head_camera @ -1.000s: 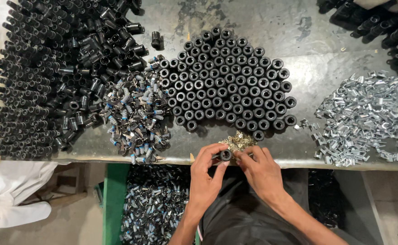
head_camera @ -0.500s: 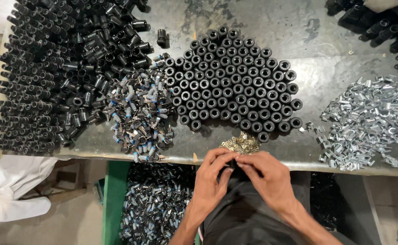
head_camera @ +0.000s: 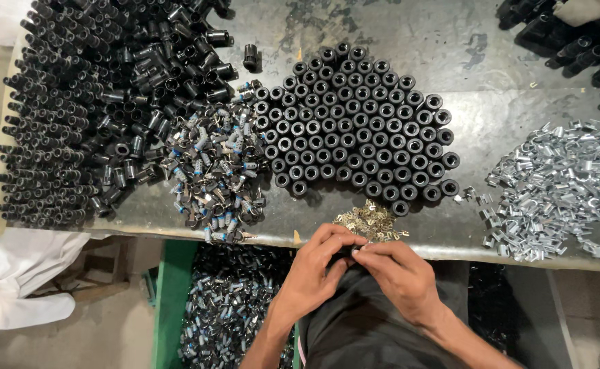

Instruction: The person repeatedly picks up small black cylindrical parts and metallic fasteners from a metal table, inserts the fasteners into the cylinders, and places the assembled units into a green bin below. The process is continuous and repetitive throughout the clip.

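L hand [head_camera: 317, 270]: our fingers pinch a small black part [head_camera: 344, 251], prob. a tube.
R hand [head_camera: 399, 273]: fingertips pressed on same part.
Nearby: brass bits [head_camera: 368, 222], upright black tubes [head_camera: 358, 116].

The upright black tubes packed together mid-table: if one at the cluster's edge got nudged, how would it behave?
The upright black tubes look short, rigid and hollow, so probably light. An edge one would likely tip, then roll, as the loose tubes lying on their sides suggest. The smooth metal tabletop would offer little grip. Inner ones seem braced by neighbours.
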